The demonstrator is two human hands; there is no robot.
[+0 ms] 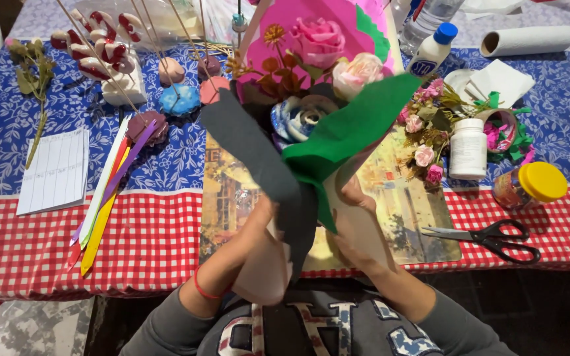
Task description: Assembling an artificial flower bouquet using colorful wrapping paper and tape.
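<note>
At the far left a leafy sprig (34,79) lies on the blue floral cloth (166,158), with a lined paper sheet (54,170) just below it. Right of that, coloured paper strips (103,198) fan across onto the red checked cloth (153,237). Behind them, striped sweets on sticks (97,43) stand in a white block (125,89), near small round shapes in pink, blue and purple.

In the middle, both hands hold a bouquet (311,86) above a picture mat (417,204). The left hand (258,231) is closed around the lower cone, by the grey felt sheet (258,151). The right hand (351,224) grips the other side, fingers curled under the green felt sheet (344,132). Inside the wrap sit a pink rose, a cream rose and a blue-white rose, backed by pink paper (311,13).

To the right, small pink flowers (423,132) lie just beside a white jar (468,148). A glue bottle (433,49) with a blue cap stands behind. Scissors (489,237) rest on the red cloth, near a jar with a yellow lid (532,184). A paper roll (529,41) lies at the back.
</note>
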